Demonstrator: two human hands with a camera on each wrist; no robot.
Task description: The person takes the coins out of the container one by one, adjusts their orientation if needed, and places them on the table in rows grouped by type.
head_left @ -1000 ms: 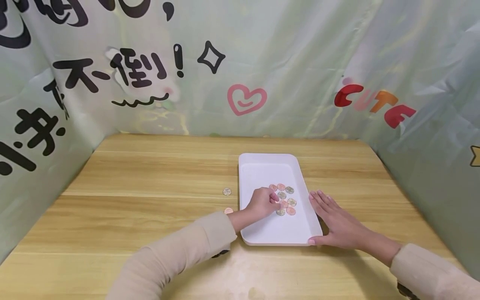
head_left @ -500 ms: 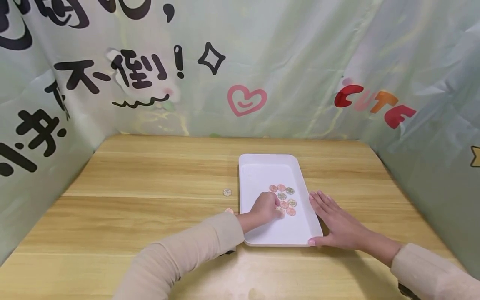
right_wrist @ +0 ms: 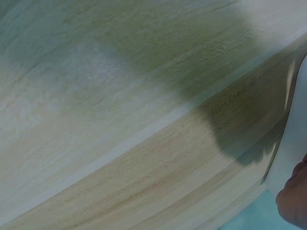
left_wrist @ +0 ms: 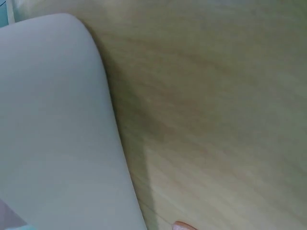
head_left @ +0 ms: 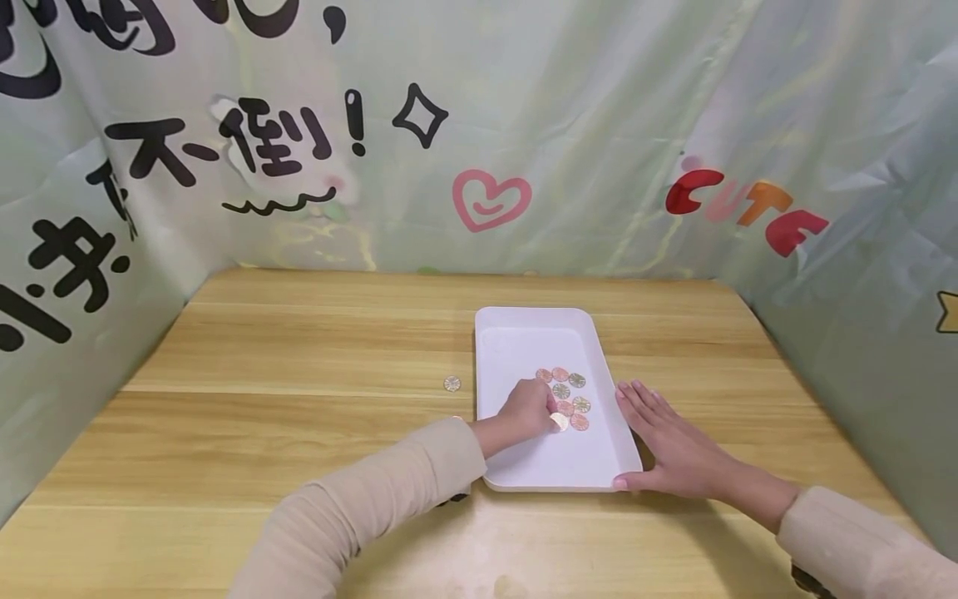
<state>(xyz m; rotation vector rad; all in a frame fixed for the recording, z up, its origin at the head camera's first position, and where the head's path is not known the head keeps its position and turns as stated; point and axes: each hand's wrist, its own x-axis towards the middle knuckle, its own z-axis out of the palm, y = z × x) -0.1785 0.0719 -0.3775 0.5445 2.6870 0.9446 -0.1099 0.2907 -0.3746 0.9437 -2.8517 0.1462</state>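
In the head view my left hand (head_left: 526, 409) reaches into a white rectangular tray (head_left: 516, 462) and pinches a bright, shiny coin (head_left: 559, 423) near its fingertips. Several copper-coloured and silvery coins (head_left: 565, 408) lie flat in a cluster just beyond and beside it. My right hand (head_left: 677, 445) rests along the tray's right side, its fingers straight and the thumb at the near corner. Part of that hand (right_wrist: 293, 196) shows at the edge of the right wrist view. The left wrist view catches the tray's side (left_wrist: 62, 120), not the fingers.
On the wooden table (head_left: 299, 349), left of the tray, lies a silvery coin (head_left: 452, 383). A copper-coloured coin (left_wrist: 183, 226) nearer the front is mostly covered by the left sleeve (head_left: 419, 466) in the head view. A printed cloth (head_left: 584, 166) hangs around the table.
My left hand has shifted slightly right and turned over the near coins in the tray; a shiny coin face now shows at its fingertips. The right hand stays at the tray's side.
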